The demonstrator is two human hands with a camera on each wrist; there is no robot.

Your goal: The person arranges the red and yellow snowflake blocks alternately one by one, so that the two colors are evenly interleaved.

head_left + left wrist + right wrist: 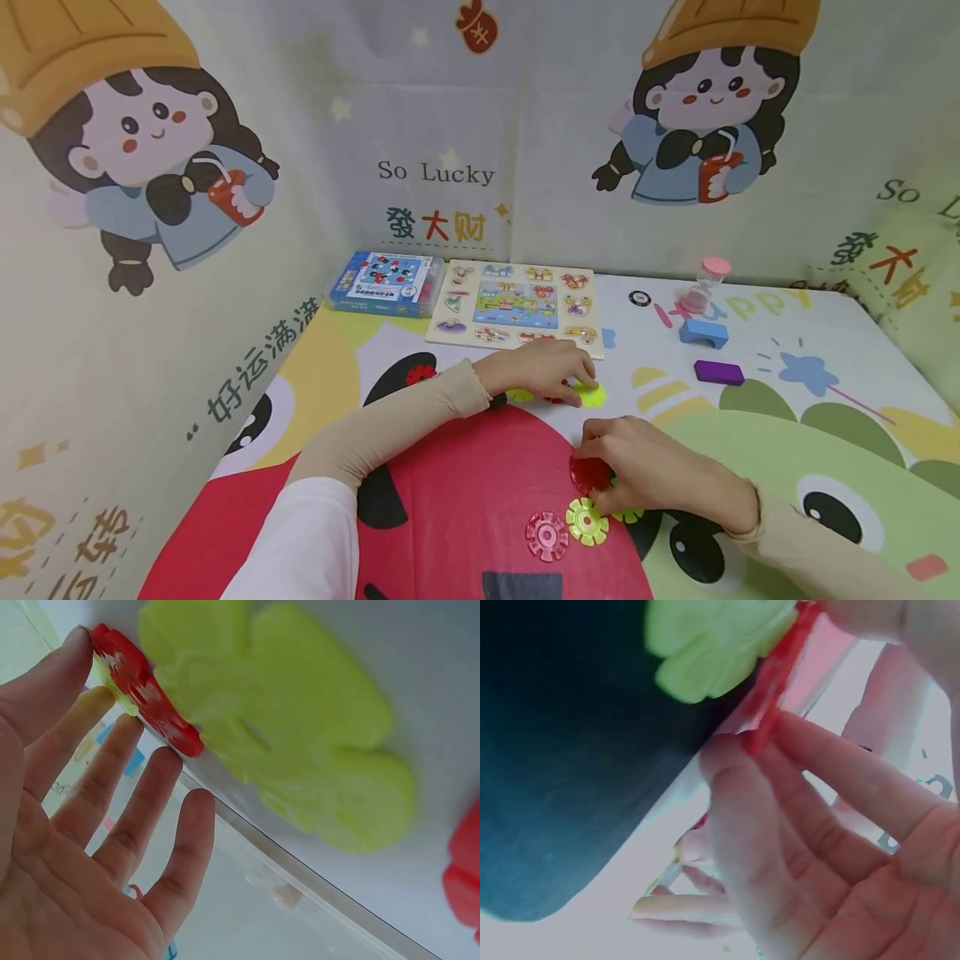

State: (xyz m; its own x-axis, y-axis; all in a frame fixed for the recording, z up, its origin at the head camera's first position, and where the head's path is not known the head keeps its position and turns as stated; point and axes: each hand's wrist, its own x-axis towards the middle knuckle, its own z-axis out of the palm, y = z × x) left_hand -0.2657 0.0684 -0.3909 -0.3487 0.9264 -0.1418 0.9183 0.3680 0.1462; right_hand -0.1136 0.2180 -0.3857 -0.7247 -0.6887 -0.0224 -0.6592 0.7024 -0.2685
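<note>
In the head view my left hand pinches a yellow-green interlocking disc between thumb and fingers. A red disc and a larger-looking yellow-green disc lie in a row beside it. My right hand grips a red interlocking disc by its edge; the right wrist view shows this red disc tilted up between thumb and fingers. Under that hand a yellow-green disc is partly hidden. Just in front lie another yellow-green disc and a pinkish-red disc.
A red disc lies beyond my left forearm. At the back are a boxed set and a wooden picture puzzle. To the right stand a pink-capped sand timer, a blue arch block, a purple block and a round chip.
</note>
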